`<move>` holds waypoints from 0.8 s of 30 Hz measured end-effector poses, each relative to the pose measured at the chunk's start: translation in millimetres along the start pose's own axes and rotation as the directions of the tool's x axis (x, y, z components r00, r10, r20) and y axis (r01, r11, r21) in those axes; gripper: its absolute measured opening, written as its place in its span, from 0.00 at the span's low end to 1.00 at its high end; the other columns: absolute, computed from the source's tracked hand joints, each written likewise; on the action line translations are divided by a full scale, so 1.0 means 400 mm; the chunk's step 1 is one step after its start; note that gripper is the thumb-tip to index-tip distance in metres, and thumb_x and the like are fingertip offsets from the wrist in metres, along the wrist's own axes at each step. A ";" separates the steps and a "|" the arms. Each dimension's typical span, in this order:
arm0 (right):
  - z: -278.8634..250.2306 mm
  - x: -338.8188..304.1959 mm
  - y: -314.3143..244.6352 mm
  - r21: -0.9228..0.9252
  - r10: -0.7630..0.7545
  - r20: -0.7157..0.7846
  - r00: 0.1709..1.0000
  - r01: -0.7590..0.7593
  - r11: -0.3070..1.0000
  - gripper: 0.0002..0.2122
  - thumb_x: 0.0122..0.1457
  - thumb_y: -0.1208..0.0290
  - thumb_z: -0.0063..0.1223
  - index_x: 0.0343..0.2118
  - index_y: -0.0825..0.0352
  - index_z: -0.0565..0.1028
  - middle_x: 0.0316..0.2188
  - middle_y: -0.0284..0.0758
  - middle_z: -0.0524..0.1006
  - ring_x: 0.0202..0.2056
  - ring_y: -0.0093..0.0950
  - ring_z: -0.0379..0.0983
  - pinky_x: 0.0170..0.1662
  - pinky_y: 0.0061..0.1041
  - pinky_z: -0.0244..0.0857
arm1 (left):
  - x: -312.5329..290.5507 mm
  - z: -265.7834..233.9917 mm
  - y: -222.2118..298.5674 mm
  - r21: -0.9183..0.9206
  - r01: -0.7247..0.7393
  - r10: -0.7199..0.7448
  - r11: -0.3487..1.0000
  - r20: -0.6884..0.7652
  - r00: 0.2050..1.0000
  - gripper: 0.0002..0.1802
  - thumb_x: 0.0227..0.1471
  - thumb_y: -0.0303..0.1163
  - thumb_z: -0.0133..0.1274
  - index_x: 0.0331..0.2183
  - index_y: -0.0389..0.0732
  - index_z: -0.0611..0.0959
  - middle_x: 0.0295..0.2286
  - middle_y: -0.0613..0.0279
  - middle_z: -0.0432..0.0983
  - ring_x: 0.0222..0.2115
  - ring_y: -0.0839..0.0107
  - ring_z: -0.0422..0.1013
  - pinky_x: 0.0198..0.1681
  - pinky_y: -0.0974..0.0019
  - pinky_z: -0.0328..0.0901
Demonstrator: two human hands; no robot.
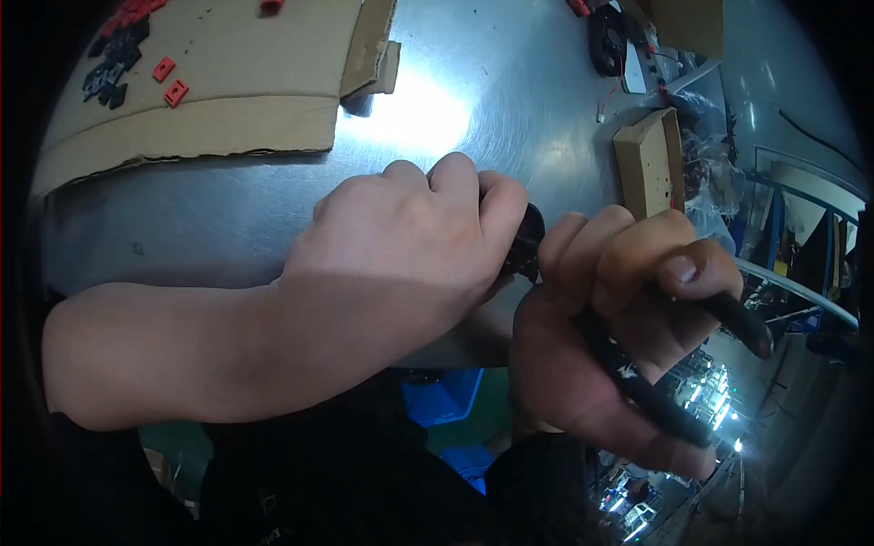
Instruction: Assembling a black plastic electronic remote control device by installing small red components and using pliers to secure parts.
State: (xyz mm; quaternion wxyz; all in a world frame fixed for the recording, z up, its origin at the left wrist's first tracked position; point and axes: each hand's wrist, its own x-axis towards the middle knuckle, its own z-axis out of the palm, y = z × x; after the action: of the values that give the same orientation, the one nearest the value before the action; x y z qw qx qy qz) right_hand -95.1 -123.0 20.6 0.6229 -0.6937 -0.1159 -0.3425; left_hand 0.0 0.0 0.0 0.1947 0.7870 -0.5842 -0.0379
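My left hand [391, 246] is closed in a fist, back of the hand up, at the middle of the view. A rounded black piece [528, 227] sticks out past its fingers on the right; the rest of it is hidden in the grip. Close beside it, my right hand [574, 364] is wrapped round a pair of pliers with black handles [669, 414]. The handles stand apart, one under the fingers and one along the thumb. The jaws are covered by my hands, so I cannot tell whether they touch the black piece.
A cardboard tray [228, 127] with small red parts [176, 93] and black parts [114, 68] lies far left on the metal table [537, 100]. A small cardboard box [642, 168], clear plastic bags [710, 173] and a black device [608, 41] are at right. Below is a blue bin [442, 400].
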 end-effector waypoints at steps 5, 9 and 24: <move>-0.011 0.008 -0.008 -0.239 -0.061 0.098 0.993 0.083 0.967 0.44 0.51 0.23 0.52 0.49 0.66 0.64 0.29 0.36 0.67 0.24 0.25 0.62 0.25 0.26 0.57 | 0.002 0.009 0.003 0.007 0.021 -0.021 1.000 -0.029 0.999 0.22 0.49 0.43 0.65 0.39 0.43 0.72 0.28 0.60 0.70 0.24 0.68 0.73 0.21 0.67 0.66; 0.008 0.003 -0.018 -0.323 -0.063 0.072 0.995 0.082 0.943 0.44 0.51 0.20 0.49 0.46 0.66 0.64 0.28 0.36 0.68 0.23 0.24 0.62 0.25 0.24 0.59 | 0.002 0.010 0.002 -0.003 0.007 -0.007 1.000 -0.042 0.999 0.22 0.51 0.43 0.64 0.39 0.42 0.72 0.28 0.60 0.70 0.24 0.68 0.73 0.21 0.67 0.66; -0.057 0.022 -0.009 0.433 0.383 -0.032 0.923 -0.332 0.838 0.35 0.53 0.21 0.48 0.32 0.56 0.63 0.18 0.23 0.59 0.16 0.16 0.51 0.19 0.20 0.45 | 0.000 0.003 -0.012 0.028 -0.123 0.123 0.992 -0.004 0.992 0.33 0.47 0.52 0.66 0.44 0.37 0.76 0.30 0.62 0.68 0.26 0.69 0.70 0.24 0.68 0.65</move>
State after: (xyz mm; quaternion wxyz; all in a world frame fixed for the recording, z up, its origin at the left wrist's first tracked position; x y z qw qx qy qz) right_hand -98.1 -146.3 28.6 0.8157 -0.5317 -0.0183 -0.2272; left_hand 3.9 0.7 -2.6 0.1874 0.7522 -0.6315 -0.0155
